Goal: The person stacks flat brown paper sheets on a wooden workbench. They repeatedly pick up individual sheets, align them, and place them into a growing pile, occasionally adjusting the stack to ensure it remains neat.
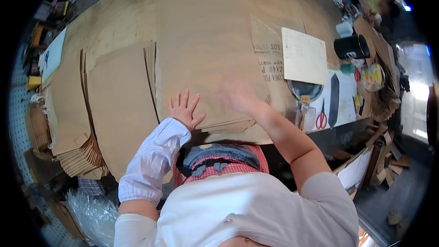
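Observation:
A large sheet of brown kraft paper [206, 41] lies on the table in front of me, with more layers showing at its near edge. My left hand [184, 110] rests flat on its lower left part, fingers spread. Over the lower right part is my right hand [238, 92], smeared by motion, so its fingers cannot be made out. Left of the sheet lie stacks of folded brown paper [121, 96], their edges fanned at the near end. A white sleeve cover [153, 155] is on my left forearm.
On the right are a pale square board [304, 56] over a dark round dish [305, 90], red-handled scissors [321, 118], a dark strip [334, 98] and a black cylindrical container [351, 46]. Clear plastic [93, 212] lies low on the left. Another person [372, 2] is at the far right.

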`<act>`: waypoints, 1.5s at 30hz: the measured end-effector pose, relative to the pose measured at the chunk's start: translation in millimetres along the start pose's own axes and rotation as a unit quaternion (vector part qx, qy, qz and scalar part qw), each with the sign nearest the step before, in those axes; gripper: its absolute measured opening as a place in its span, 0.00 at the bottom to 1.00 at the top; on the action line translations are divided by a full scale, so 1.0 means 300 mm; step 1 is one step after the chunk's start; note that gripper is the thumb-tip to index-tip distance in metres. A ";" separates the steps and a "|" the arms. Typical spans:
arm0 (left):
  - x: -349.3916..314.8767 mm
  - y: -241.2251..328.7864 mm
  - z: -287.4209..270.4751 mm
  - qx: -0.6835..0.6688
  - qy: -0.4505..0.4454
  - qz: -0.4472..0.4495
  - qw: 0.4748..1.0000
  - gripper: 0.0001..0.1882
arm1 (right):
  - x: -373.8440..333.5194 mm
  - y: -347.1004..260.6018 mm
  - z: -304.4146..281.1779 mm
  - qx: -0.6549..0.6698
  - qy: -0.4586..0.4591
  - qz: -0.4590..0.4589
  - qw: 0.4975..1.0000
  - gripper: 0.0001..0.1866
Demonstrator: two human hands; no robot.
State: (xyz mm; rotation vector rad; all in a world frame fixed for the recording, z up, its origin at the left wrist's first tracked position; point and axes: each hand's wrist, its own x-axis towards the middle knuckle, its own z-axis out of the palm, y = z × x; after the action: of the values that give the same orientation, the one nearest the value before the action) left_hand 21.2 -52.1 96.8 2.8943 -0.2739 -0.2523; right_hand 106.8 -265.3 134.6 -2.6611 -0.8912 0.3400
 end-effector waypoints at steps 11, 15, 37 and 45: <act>0.060 -0.131 0.167 -0.092 0.024 -0.293 0.951 0.33 | -0.142 0.199 0.312 0.205 0.127 0.389 0.889 0.33; 0.046 -0.178 0.215 -0.241 0.067 -0.284 0.926 0.36 | -0.141 0.217 0.363 0.132 0.177 0.328 0.919 0.34; 0.085 -0.225 0.316 -0.270 0.080 -0.176 0.943 0.42 | -0.106 0.292 0.443 0.219 0.150 0.286 0.921 0.37; 0.076 -0.189 0.300 -0.266 0.090 -0.209 0.937 0.37 | -0.124 0.265 0.443 0.227 0.180 0.277 0.916 0.37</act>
State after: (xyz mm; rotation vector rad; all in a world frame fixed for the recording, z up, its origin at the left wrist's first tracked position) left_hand 35.3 -20.7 -6.5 2.3764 0.3916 -0.1018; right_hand 78.4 -319.6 -12.5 -2.3618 0.0711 0.1426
